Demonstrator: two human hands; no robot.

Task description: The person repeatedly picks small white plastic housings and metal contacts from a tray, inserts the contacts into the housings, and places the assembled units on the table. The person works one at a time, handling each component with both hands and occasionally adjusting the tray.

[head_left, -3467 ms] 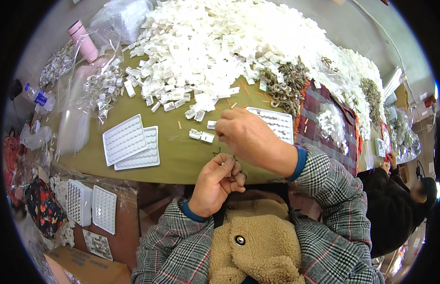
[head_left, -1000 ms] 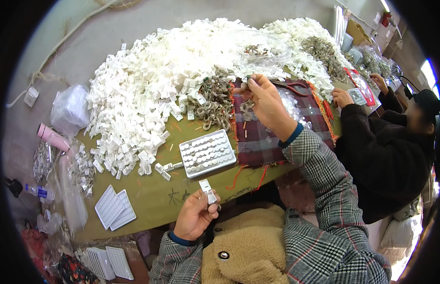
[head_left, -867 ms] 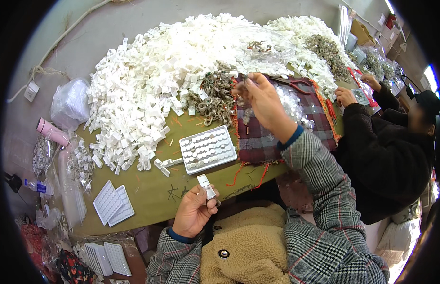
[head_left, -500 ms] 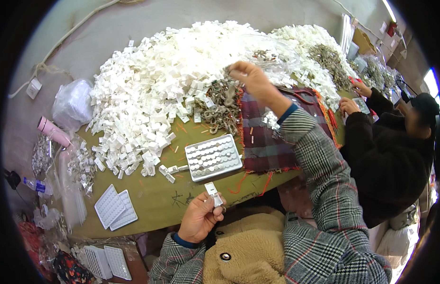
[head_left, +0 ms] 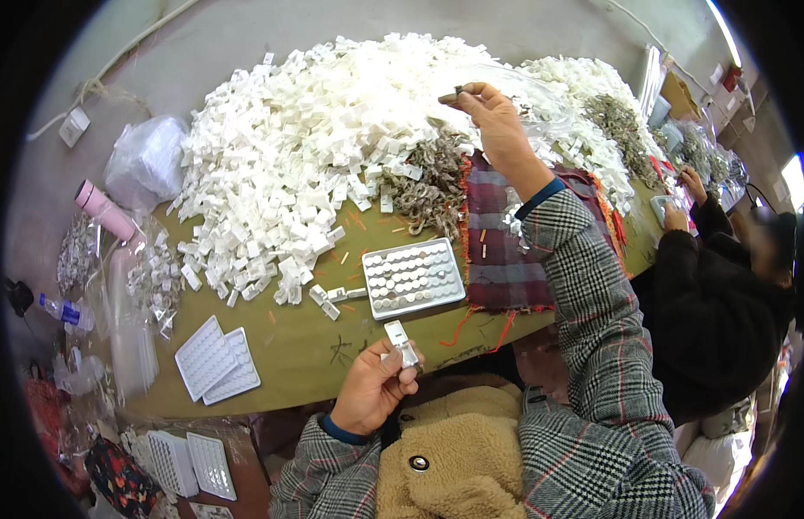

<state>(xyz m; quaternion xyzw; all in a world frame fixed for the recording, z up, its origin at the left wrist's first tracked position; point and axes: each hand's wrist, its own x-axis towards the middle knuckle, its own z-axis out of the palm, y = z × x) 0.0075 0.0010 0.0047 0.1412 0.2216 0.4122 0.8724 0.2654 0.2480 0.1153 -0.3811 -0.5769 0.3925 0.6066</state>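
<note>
White plastic piece [head_left: 396, 332] pinched in left hand [head_left: 370, 391], dark part [head_left: 459, 90] in right hand [head_left: 504, 131]

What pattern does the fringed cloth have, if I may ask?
The fringed cloth is maroon and grey plaid; head view.

The olive-green bench [head_left: 289, 342] carries a loaded white tray [head_left: 422, 306] just beyond the left hand [head_left: 370, 391], two overlapping trays [head_left: 205, 362] to that hand's left, a great heap of white parts [head_left: 281, 164] left of the right hand [head_left: 499, 130] and, nearer the person, a plaid cloth [head_left: 504, 290].
</note>
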